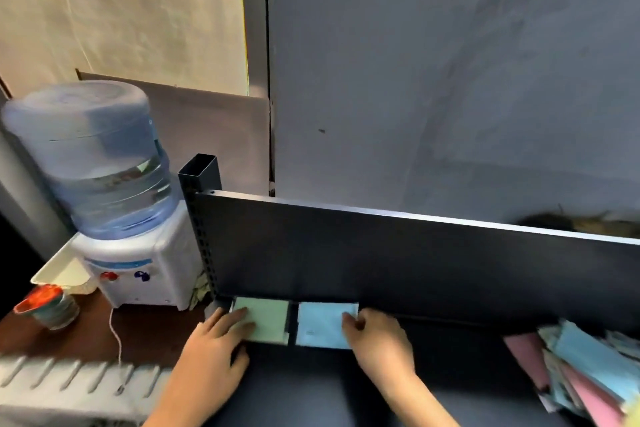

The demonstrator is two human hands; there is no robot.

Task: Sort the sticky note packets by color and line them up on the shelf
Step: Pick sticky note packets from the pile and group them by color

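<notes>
Pressing two packets flat on the shelf (pixel 433 374), I work both hands at once so each color starts its own row against the back panel (pixel 381 253). My left hand (pixel 214 340) lies open, fingers spread on the near left corner of the green packet (pixel 266 317); nothing is pinched in that grip, it only pushes. My right hand (pixel 377 333) rests its fingertips on the right edge of the blue packet (pixel 322 322), and whether the thumb curls under that edge I cannot tell, since the frame is blurred there.

Both packets sit just ahead of my fingers, close to the back panel, green tight to the upright post (pixel 199 184) beyond my left hand. They lie side by side with a narrow dark gap between, which I judge keeps the colors distinct while the front edges stay level. Starting at the corner gives me a fixed edge to square against.

Well off to the right of my right hand lies the unsorted pile (pixel 581 367), blue, pink and pale packets fanned loosely over each other. It stays within reach but clear of the rows, so loose packets will not slide into the sorted ones. Most of the sorting is, I judge, not yet done.
</notes>
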